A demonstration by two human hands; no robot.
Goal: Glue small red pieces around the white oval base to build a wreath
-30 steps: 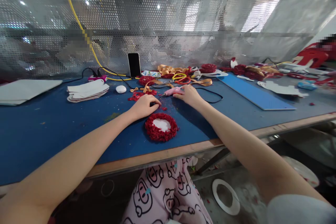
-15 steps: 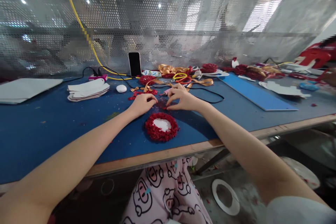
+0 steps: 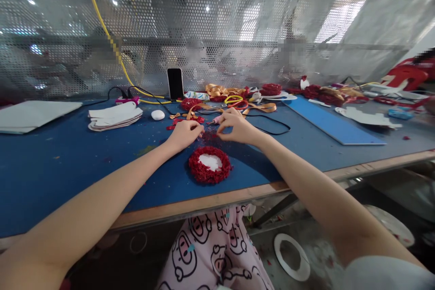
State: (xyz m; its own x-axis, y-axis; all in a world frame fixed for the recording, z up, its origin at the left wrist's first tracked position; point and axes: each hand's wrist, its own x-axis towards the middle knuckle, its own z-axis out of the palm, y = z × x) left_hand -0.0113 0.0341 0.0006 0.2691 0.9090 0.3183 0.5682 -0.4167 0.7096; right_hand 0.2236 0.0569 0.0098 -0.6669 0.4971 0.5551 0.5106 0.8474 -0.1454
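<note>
A round white disc [image 3: 210, 162] ringed with crumpled dark red ribbon trim [image 3: 205, 175] lies flat on the blue table, just below both hands. Above it to the left, my left hand [image 3: 185, 133] is closed in a pinch; what its fingertips hold is too small to make out. My right hand [image 3: 239, 128] is bent, with thumb and forefinger drawn together beside tiny red bits [image 3: 211, 135] on the tabletop. Whether it grips one of them I cannot tell. A pink-ended tool [image 3: 215, 120] lies partly hidden behind the right hand. Red scraps [image 3: 175, 123] lie behind the left hand.
Behind the hands are gold ribbon [image 3: 217, 89], yellow-handled scissors [image 3: 233, 99], a black cable [image 3: 277, 132] and an upright phone [image 3: 175, 84]. White card pieces [image 3: 115, 115] and a white mouse-shaped object [image 3: 157, 115] sit left. A blue board [image 3: 335, 122] lies right, before a perforated metal screen [image 3: 204, 22].
The hands stay nearly in place, with only small finger movements. The red bit near my right fingertips shows less clearly now. The ribbon-trimmed disc has not moved.
</note>
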